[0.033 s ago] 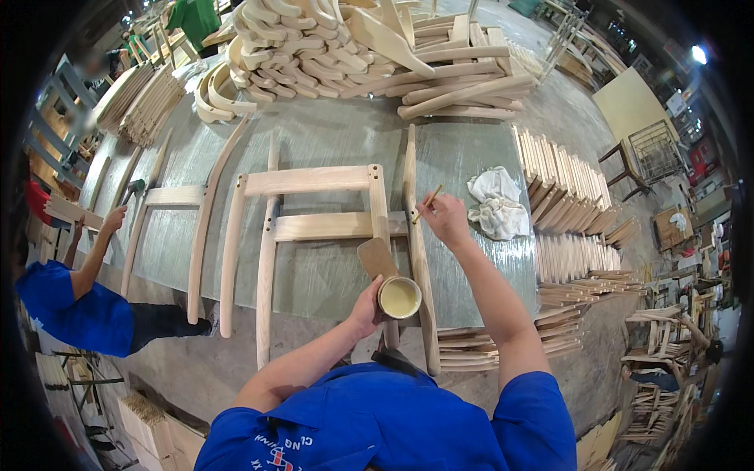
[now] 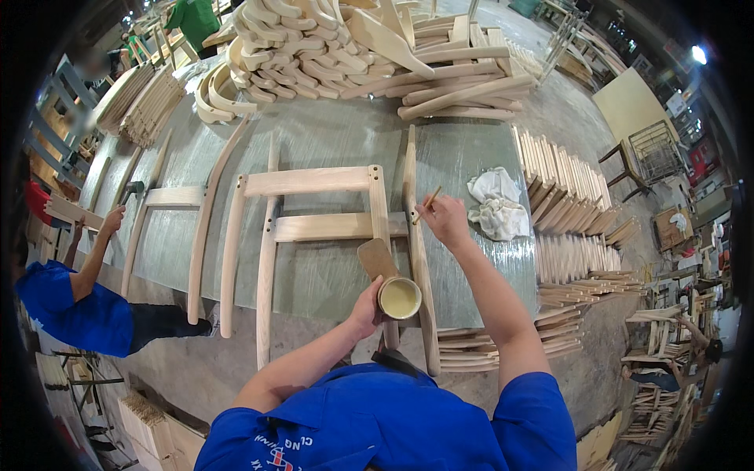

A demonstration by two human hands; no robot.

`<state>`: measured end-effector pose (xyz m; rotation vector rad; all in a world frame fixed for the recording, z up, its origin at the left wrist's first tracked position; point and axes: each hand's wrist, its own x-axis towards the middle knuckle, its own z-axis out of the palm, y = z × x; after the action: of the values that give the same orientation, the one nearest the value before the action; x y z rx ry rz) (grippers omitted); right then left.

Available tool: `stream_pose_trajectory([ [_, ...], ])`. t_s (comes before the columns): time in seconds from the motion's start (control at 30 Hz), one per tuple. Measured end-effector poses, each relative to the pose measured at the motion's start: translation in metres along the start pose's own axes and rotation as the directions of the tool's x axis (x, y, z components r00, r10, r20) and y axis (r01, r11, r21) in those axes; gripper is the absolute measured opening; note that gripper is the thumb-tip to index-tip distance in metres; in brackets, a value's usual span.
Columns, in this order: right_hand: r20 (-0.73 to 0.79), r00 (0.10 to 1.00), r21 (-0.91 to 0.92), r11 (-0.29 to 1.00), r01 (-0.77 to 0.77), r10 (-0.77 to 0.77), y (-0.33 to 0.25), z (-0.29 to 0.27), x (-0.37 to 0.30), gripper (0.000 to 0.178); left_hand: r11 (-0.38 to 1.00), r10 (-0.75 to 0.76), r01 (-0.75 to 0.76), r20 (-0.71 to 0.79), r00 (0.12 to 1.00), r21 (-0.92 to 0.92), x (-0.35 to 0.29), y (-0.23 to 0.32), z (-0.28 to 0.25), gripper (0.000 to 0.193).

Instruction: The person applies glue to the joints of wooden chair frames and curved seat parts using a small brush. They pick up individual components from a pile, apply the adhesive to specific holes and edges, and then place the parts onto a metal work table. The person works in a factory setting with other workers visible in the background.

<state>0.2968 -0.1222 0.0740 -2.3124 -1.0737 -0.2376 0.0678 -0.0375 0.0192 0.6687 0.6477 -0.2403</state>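
Note:
My left hand (image 2: pixel 366 308) is closed around a round cup (image 2: pixel 400 298) of pale yellow liquid, probably glue. A flat brown piece with a rounded end (image 2: pixel 376 257) sticks out beside the cup. Between the fingers of my right hand (image 2: pixel 446 220) is a thin wooden stick (image 2: pixel 426 206), its lower end at the upright wooden chair leg (image 2: pixel 419 267), near a hole. To the left of that leg lies a pale wooden frame, its top rail (image 2: pixel 308 181) joined to side pieces, with a lower crossrail (image 2: pixel 323 228) behind. My fingers partly hide the stick.
A crumpled white cloth (image 2: pixel 499 206) lies right of my right hand. Curved wooden parts (image 2: pixel 294 59) are heaped at the table's far side. Stacked slats (image 2: pixel 561 184) stand along the right edge. At left, a co-worker in blue (image 2: pixel 78 302) holds a hammer (image 2: pixel 135 188) by another frame (image 2: pixel 174 196).

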Motion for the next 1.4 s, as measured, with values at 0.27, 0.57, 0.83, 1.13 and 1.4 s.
stream_pose_trajectory([
  [0.27,0.185,0.978,0.224,0.964,-0.142,0.101,0.010,-0.009,-0.002,0.012,1.000,-0.003,0.003,-0.005,1.000,0.009,0.005,-0.004,-0.008,0.048],
  [0.57,0.286,0.641,0.895,0.041,-0.444,0.712,0.066,0.022,-0.045,0.011,0.999,-0.032,0.032,-0.039,0.999,0.011,0.002,0.002,-0.003,0.048],
  [0.83,0.337,0.622,0.890,-0.023,-0.456,0.707,0.080,0.032,-0.056,0.010,0.999,-0.024,0.025,-0.035,0.999,0.027,0.004,0.000,-0.003,0.050],
  [1.13,0.361,0.621,0.860,0.009,-0.510,0.696,0.080,0.026,-0.049,0.013,1.000,-0.023,0.023,-0.041,0.999,-0.011,0.000,0.001,0.004,0.046],
  [1.4,0.326,0.598,0.851,0.048,-0.524,0.732,0.077,0.026,-0.047,0.021,1.000,-0.007,0.007,-0.019,1.000,0.020,0.003,-0.001,-0.002,0.050],
])
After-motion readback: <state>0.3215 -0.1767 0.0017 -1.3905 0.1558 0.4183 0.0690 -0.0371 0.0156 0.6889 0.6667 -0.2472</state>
